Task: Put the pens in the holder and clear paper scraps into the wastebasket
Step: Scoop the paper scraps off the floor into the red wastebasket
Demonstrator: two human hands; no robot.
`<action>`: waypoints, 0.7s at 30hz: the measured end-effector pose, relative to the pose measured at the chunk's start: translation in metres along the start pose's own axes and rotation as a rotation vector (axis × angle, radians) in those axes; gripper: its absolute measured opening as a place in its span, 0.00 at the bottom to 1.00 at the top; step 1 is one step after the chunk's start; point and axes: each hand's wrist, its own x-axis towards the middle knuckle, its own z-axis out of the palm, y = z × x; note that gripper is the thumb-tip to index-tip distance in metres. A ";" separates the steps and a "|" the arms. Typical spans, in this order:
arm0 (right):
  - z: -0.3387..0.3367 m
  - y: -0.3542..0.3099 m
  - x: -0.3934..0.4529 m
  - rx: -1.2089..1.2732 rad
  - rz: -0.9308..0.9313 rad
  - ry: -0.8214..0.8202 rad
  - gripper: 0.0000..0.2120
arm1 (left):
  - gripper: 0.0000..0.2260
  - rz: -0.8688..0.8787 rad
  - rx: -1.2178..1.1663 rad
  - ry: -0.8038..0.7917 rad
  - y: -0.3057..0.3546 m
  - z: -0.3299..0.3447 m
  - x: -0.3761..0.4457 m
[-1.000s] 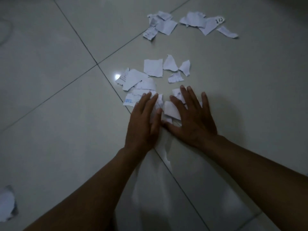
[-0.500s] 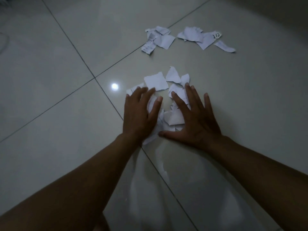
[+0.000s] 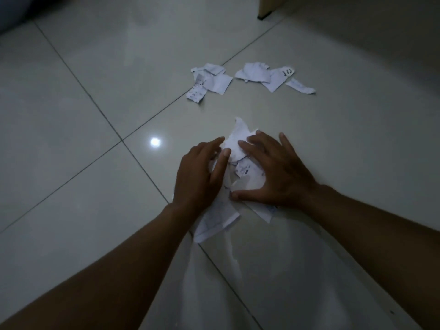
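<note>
The gathered paper scraps (image 3: 234,160) lie in a loose, overlapping pile on the tiled floor (image 3: 71,163), just right of centre frame. Some pieces stand up crumpled at the top of the pile; others trail flat toward the lower edge of it, extending under both wrists.

The left hand (image 3: 198,173) bears on the left side of the pile, fingers nearly straight and angled inward, not curled round any piece. The right hand (image 3: 277,173) bears on the right side, fingers spread and lightly bent over the paper, thumb laid flat along the floor at the pile's lower edge. The two hands face each other with the pile between them; neither has yet closed around it.

Two further clusters of loose scraps (image 3: 210,82) (image 3: 266,76) lie well apart from the pile, in the upper centre of the frame. A furniture leg (image 3: 263,16) shows at the top right. No pens, holder or wastebasket are in view.

Assessed step: compacting the pile before lifting it.

Hazards:
- Flat pieces at the pile's lower edge may stay behind on lifting, because they lie outside the span of the fingers.
- Thin paper on smooth tile may slide rather than bunch, spreading the pile.
- A loose hold may shed scraps in transit.
- The upper clusters require a separate pass.
</note>
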 end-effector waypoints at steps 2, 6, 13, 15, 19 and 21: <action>0.000 0.007 -0.002 0.036 0.089 0.089 0.46 | 0.20 0.050 0.020 0.019 0.004 -0.003 0.013; -0.004 0.021 0.004 0.077 0.129 0.143 0.36 | 0.17 0.140 0.083 0.000 0.009 0.002 0.044; -0.007 0.044 0.014 -0.021 0.300 0.244 0.28 | 0.16 0.285 0.093 -0.098 0.028 0.035 0.096; -0.007 0.046 0.015 -0.025 0.406 0.277 0.27 | 0.15 0.318 0.083 -0.118 0.036 0.046 0.115; -0.004 0.046 0.021 -0.077 0.455 0.237 0.26 | 0.17 0.377 0.143 -0.205 0.047 0.075 0.158; -0.004 0.048 0.022 -0.083 0.474 0.212 0.27 | 0.19 0.396 0.252 -0.306 0.050 0.089 0.180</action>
